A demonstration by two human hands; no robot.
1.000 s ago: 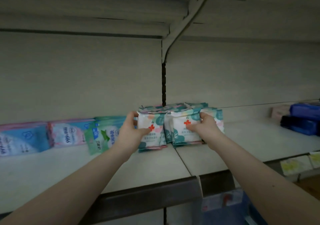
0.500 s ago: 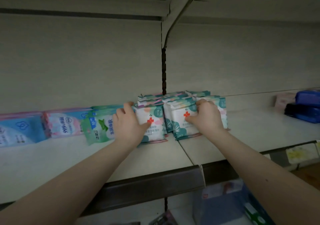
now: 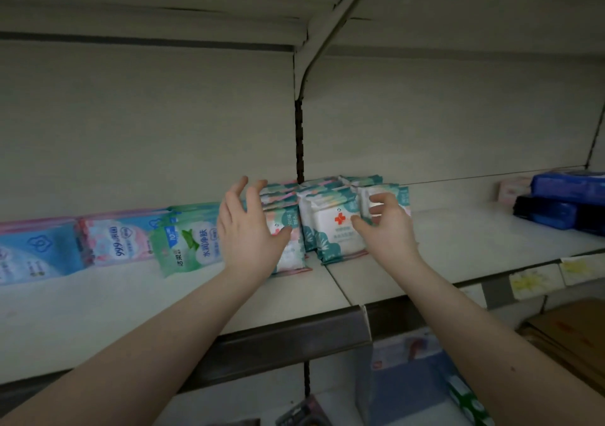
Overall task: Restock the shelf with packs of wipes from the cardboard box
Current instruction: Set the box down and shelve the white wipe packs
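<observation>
We judge this batch placed: the packs of wipes [image 3: 337, 226] stand on the shelf [image 3: 458, 249]. Our left hand [image 3: 248, 232] has its fingers spread; our right hand [image 3: 388, 232] is loosely curled and grips nothing. Next, we reach down to the cardboard box [image 3: 576, 330] for more.

1. Metal store shelving fills the view; its pale back panel [image 3: 147, 124] rises behind and above the left hand [image 3: 250, 229] and right hand [image 3: 388, 229].
2. Straight beyond the gap between them, a dark slotted upright [image 3: 299, 137] runs up the panel.
3. High above them, a curved bracket [image 3: 330, 29] carries the upper shelf [image 3: 163, 3].
4. Below the wrists, the shelf [image 3: 98, 294] has a seam and a dark front rail [image 3: 278, 343].
5. Down to the right of the right hand, yellowed price labels [image 3: 530, 283] line the shelf's front edge.
6. The light is dim and greyish.
</observation>
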